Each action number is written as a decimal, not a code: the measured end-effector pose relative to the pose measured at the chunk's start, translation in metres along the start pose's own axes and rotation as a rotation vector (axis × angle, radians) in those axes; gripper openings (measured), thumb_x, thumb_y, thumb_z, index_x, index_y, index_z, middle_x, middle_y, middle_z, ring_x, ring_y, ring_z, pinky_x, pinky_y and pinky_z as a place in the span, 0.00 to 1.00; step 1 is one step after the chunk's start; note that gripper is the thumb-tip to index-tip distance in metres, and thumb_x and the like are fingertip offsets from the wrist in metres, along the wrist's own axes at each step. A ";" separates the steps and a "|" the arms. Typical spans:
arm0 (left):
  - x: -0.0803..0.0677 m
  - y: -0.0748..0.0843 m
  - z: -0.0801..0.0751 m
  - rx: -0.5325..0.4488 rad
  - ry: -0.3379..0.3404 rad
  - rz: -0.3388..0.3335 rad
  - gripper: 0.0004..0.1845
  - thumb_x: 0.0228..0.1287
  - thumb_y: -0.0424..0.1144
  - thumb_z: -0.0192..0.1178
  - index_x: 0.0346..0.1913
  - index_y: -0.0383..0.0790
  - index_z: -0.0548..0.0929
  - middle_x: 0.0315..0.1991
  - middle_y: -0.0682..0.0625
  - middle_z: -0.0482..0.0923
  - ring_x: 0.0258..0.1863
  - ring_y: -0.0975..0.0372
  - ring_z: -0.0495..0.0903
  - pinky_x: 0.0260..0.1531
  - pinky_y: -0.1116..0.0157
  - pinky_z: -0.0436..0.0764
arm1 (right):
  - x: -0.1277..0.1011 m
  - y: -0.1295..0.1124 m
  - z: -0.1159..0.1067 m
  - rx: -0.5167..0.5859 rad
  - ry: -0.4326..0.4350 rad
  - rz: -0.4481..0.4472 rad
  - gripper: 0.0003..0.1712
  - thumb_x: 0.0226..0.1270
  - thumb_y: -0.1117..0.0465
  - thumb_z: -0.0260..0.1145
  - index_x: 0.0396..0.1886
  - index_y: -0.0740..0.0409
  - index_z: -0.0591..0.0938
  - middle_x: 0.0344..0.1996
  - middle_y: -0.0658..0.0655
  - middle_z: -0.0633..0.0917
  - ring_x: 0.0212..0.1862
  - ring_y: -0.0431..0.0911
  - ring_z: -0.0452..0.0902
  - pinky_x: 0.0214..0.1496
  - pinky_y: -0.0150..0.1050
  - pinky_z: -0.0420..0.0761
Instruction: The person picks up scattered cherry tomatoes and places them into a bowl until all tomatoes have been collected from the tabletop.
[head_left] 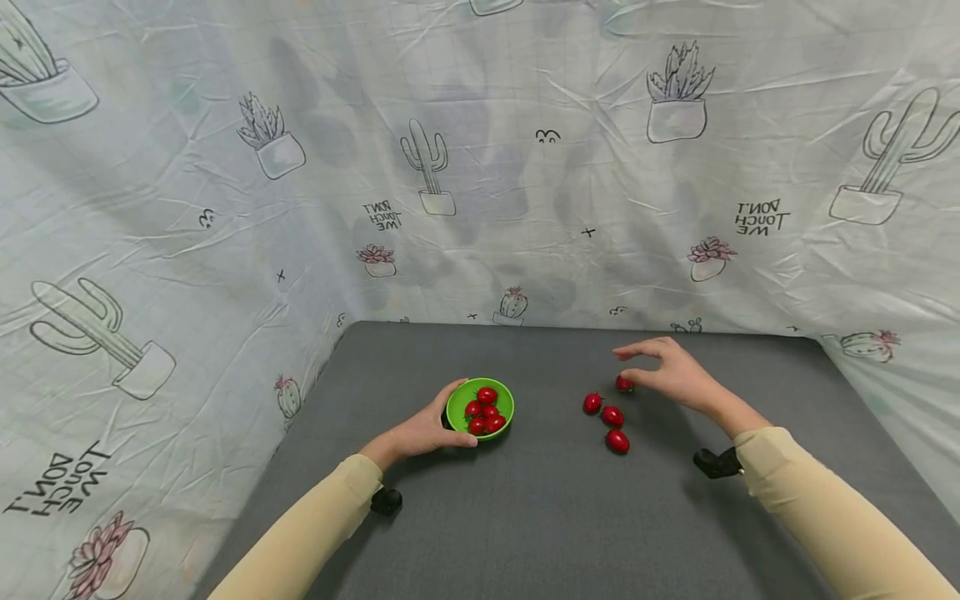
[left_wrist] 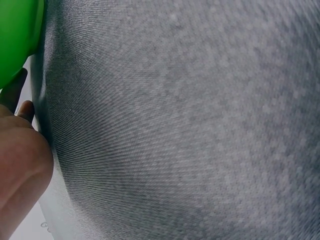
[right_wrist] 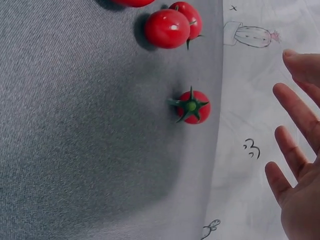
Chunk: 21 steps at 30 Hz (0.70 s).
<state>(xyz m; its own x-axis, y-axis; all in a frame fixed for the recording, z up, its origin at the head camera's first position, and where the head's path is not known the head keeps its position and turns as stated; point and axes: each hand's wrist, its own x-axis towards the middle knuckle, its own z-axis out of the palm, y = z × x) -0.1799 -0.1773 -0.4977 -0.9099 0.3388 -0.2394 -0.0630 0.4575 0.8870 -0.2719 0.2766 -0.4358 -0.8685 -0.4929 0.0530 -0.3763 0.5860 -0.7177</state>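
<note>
A green bowl (head_left: 506, 403) with several small red tomatoes (head_left: 487, 396) inside stands on the dark table. My left hand (head_left: 422, 432) grips its left side, thumb at the near rim and fingers round the far side. The left wrist view catches only part of the bowl (left_wrist: 17, 35) and the hand (left_wrist: 22, 160). My right hand (head_left: 678, 377) hovers with thumb and fingers spread beside the farthest loose tomato (head_left: 624, 384). That tomato shows its green star-shaped calyx in the right wrist view, apart from the fingers. Nearer lie three more tomatoes (head_left: 612, 416).
The table (head_left: 540, 517) has a plain dark grey cloth surface. Behind it and on the left hangs a pale curtain (head_left: 480, 167) printed with cacti and lettering. A black wrist device (head_left: 717, 462) sits below my right sleeve, another (head_left: 386, 501) below the left.
</note>
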 end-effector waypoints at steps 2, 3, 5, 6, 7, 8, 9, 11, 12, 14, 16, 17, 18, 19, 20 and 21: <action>0.000 0.000 0.000 -0.004 -0.003 -0.001 0.57 0.58 0.51 0.77 0.82 0.60 0.49 0.79 0.49 0.52 0.77 0.52 0.54 0.71 0.42 0.57 | 0.000 0.002 0.000 -0.002 0.002 0.004 0.27 0.73 0.47 0.69 0.67 0.51 0.81 0.62 0.56 0.81 0.71 0.58 0.58 0.62 0.64 0.65; 0.000 0.000 0.000 -0.006 -0.002 -0.002 0.57 0.58 0.51 0.77 0.82 0.60 0.49 0.79 0.49 0.52 0.77 0.52 0.54 0.71 0.42 0.57 | 0.000 0.004 0.000 -0.004 0.004 0.006 0.27 0.73 0.48 0.69 0.67 0.52 0.81 0.62 0.57 0.81 0.71 0.58 0.58 0.62 0.64 0.64; 0.000 0.001 0.000 -0.004 -0.001 -0.004 0.57 0.58 0.51 0.77 0.82 0.61 0.49 0.80 0.49 0.52 0.77 0.52 0.53 0.71 0.42 0.57 | 0.000 0.006 0.000 -0.009 0.008 0.009 0.27 0.73 0.48 0.69 0.67 0.52 0.81 0.62 0.57 0.81 0.70 0.59 0.58 0.63 0.65 0.63; 0.000 0.001 0.000 -0.002 0.000 -0.007 0.57 0.58 0.51 0.77 0.82 0.61 0.49 0.80 0.49 0.52 0.77 0.52 0.53 0.71 0.42 0.57 | 0.000 0.008 0.000 -0.012 0.010 0.010 0.27 0.73 0.49 0.69 0.67 0.52 0.81 0.62 0.58 0.81 0.70 0.59 0.58 0.63 0.65 0.63; 0.000 0.001 0.000 0.000 0.003 -0.008 0.57 0.58 0.51 0.77 0.82 0.61 0.49 0.80 0.49 0.52 0.77 0.52 0.53 0.71 0.42 0.57 | 0.000 0.010 0.000 -0.016 0.012 0.010 0.27 0.73 0.49 0.69 0.68 0.52 0.80 0.62 0.58 0.82 0.70 0.59 0.58 0.63 0.66 0.62; 0.000 0.001 0.001 0.004 0.006 -0.012 0.57 0.58 0.51 0.77 0.82 0.62 0.49 0.79 0.49 0.52 0.77 0.52 0.53 0.71 0.42 0.56 | 0.001 0.012 0.001 -0.016 0.012 0.008 0.27 0.73 0.50 0.69 0.68 0.53 0.80 0.62 0.58 0.82 0.70 0.60 0.58 0.63 0.66 0.62; 0.000 0.001 0.001 0.006 0.008 -0.013 0.57 0.58 0.51 0.77 0.82 0.62 0.49 0.79 0.49 0.52 0.77 0.52 0.53 0.71 0.42 0.56 | 0.001 0.014 0.001 -0.017 0.013 0.008 0.27 0.73 0.51 0.69 0.68 0.53 0.80 0.62 0.59 0.82 0.71 0.60 0.58 0.64 0.66 0.62; 0.000 0.002 0.001 0.008 0.012 -0.015 0.57 0.58 0.51 0.77 0.82 0.62 0.49 0.79 0.49 0.52 0.77 0.52 0.53 0.71 0.42 0.56 | 0.002 0.018 0.002 -0.017 0.013 0.004 0.28 0.74 0.51 0.69 0.69 0.55 0.79 0.62 0.60 0.81 0.71 0.61 0.58 0.64 0.67 0.61; 0.000 0.002 0.001 0.008 0.013 -0.017 0.57 0.58 0.51 0.77 0.82 0.62 0.49 0.79 0.49 0.52 0.77 0.53 0.53 0.71 0.42 0.56 | 0.002 0.020 0.002 -0.017 0.014 0.003 0.28 0.74 0.52 0.69 0.69 0.56 0.79 0.62 0.60 0.81 0.71 0.61 0.58 0.64 0.67 0.61; 0.001 0.003 0.002 0.004 0.015 -0.017 0.57 0.58 0.51 0.77 0.82 0.62 0.49 0.79 0.49 0.52 0.77 0.52 0.53 0.71 0.42 0.56 | 0.002 0.024 0.003 -0.017 0.012 0.002 0.28 0.74 0.52 0.69 0.69 0.56 0.79 0.62 0.61 0.81 0.71 0.62 0.57 0.64 0.67 0.61; 0.001 0.003 0.002 0.003 0.015 -0.016 0.57 0.58 0.51 0.77 0.82 0.62 0.49 0.79 0.48 0.52 0.77 0.52 0.54 0.71 0.42 0.57 | 0.003 0.027 0.003 -0.018 0.011 0.004 0.28 0.74 0.52 0.68 0.69 0.56 0.79 0.62 0.61 0.81 0.71 0.62 0.57 0.64 0.68 0.61; 0.001 0.003 0.002 0.003 0.015 -0.015 0.57 0.58 0.51 0.77 0.82 0.61 0.49 0.79 0.48 0.52 0.77 0.52 0.54 0.71 0.42 0.57 | 0.003 0.028 0.003 -0.018 0.011 0.006 0.28 0.74 0.52 0.68 0.69 0.56 0.79 0.62 0.61 0.80 0.71 0.62 0.57 0.64 0.68 0.61; 0.001 0.004 0.002 0.004 0.016 -0.015 0.57 0.58 0.51 0.77 0.82 0.61 0.49 0.79 0.48 0.52 0.77 0.52 0.54 0.71 0.43 0.57 | 0.003 0.030 0.003 -0.020 0.009 0.007 0.28 0.74 0.51 0.68 0.69 0.56 0.79 0.63 0.61 0.80 0.71 0.63 0.57 0.63 0.68 0.61; 0.001 0.004 0.002 0.004 0.016 -0.015 0.57 0.58 0.51 0.77 0.82 0.61 0.49 0.79 0.48 0.52 0.77 0.52 0.54 0.71 0.43 0.57 | 0.004 0.030 0.002 -0.020 0.006 0.008 0.29 0.74 0.51 0.68 0.69 0.56 0.78 0.63 0.62 0.80 0.71 0.63 0.57 0.63 0.68 0.62; 0.002 0.004 0.002 0.005 0.017 -0.015 0.57 0.58 0.51 0.77 0.82 0.60 0.49 0.79 0.48 0.52 0.77 0.52 0.54 0.71 0.43 0.57 | 0.005 0.031 0.002 -0.019 0.004 0.012 0.29 0.74 0.51 0.68 0.69 0.56 0.78 0.63 0.62 0.80 0.71 0.63 0.57 0.63 0.68 0.62; 0.002 0.005 0.002 0.005 0.018 -0.016 0.57 0.58 0.51 0.77 0.82 0.60 0.49 0.79 0.48 0.52 0.77 0.52 0.54 0.71 0.43 0.57 | 0.005 0.033 0.002 -0.018 0.002 0.014 0.29 0.74 0.51 0.68 0.69 0.57 0.78 0.63 0.62 0.80 0.71 0.63 0.57 0.63 0.68 0.62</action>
<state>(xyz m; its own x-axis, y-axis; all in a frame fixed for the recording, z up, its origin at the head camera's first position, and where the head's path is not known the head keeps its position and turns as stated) -0.1807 -0.1728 -0.4949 -0.9161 0.3162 -0.2464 -0.0758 0.4671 0.8809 -0.2882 0.2921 -0.4600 -0.8743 -0.4833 0.0441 -0.3697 0.6044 -0.7057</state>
